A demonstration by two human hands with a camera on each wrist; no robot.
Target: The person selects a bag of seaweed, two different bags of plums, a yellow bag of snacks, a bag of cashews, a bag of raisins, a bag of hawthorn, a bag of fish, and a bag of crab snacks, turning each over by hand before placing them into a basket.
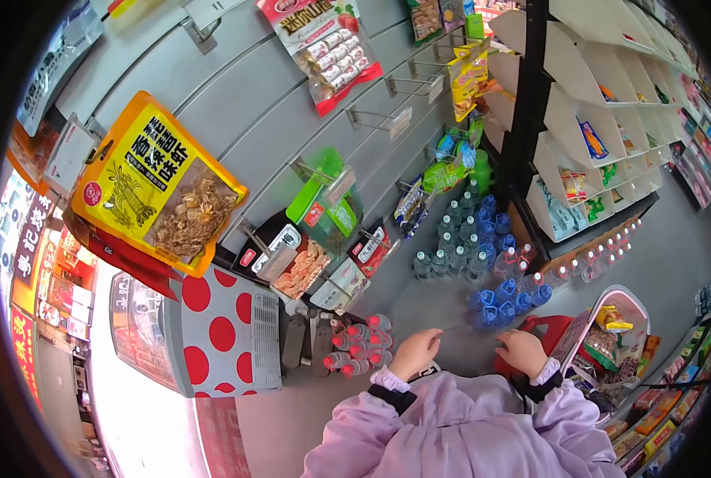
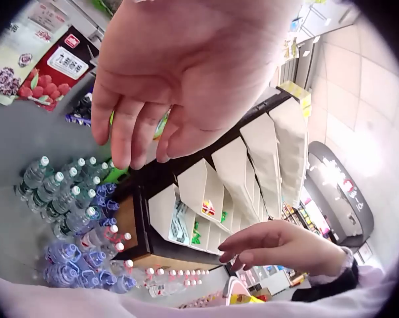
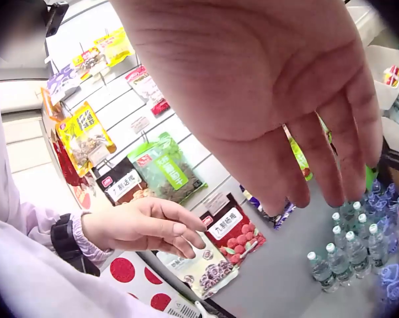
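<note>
Nearest to us in the left wrist view is the left hand (image 2: 186, 73), with its palm facing us. Its fingers hang down a bit bent, and its grip holds nothing. The right hand (image 1: 523, 352) is just the same: loose and bare. The two hands are apart, with a gap between them.

Near the right hand we see the pink basket (image 1: 576, 331) with snack bags (image 1: 601, 348) in it. Near the left hand, lower down, are bottles with red caps (image 1: 359, 348). Blue bottles (image 1: 505, 311) stand past both hands on the floor. Up on the wall, well away from the hands, hangs a big yellow bag (image 1: 160, 187).

We think the basket is the thing to watch. It looks full, so a quick tug or a tilt could make bags slip over its rim. The bottles stand close to each other, so a foot or a swinging basket could knock one down, and it might take its friends with it. If a sleeve brushed the yellow bag, it could slide off.
</note>
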